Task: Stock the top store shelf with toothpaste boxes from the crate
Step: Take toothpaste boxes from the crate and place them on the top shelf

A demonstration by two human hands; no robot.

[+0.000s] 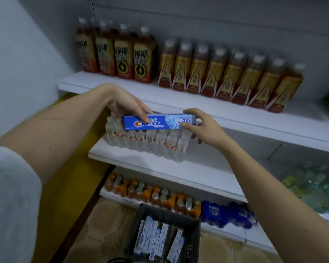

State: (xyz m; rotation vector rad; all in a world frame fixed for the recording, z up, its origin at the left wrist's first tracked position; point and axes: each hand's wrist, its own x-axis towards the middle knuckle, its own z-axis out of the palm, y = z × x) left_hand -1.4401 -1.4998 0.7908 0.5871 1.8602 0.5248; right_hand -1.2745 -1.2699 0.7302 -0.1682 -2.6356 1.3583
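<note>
A blue Crest toothpaste box [165, 122] is held level in front of the shelves, its long side facing me. My left hand [125, 105] grips its left end from above and my right hand [199, 126] pinches its right end. Below, a dark plastic crate [193, 236] on the floor holds several more toothpaste boxes [156, 238] standing on end. The top shelf [235, 114] in view has a bare white front strip just behind the held box.
Brown drink bottles [133, 56] and a row of red-gold bottles [230, 76] fill the back of the top shelf. Small water bottles [146, 143] stand on the middle shelf, directly under the box. Orange and blue bottle packs [160, 196] line the lowest shelf. A white wall is at left.
</note>
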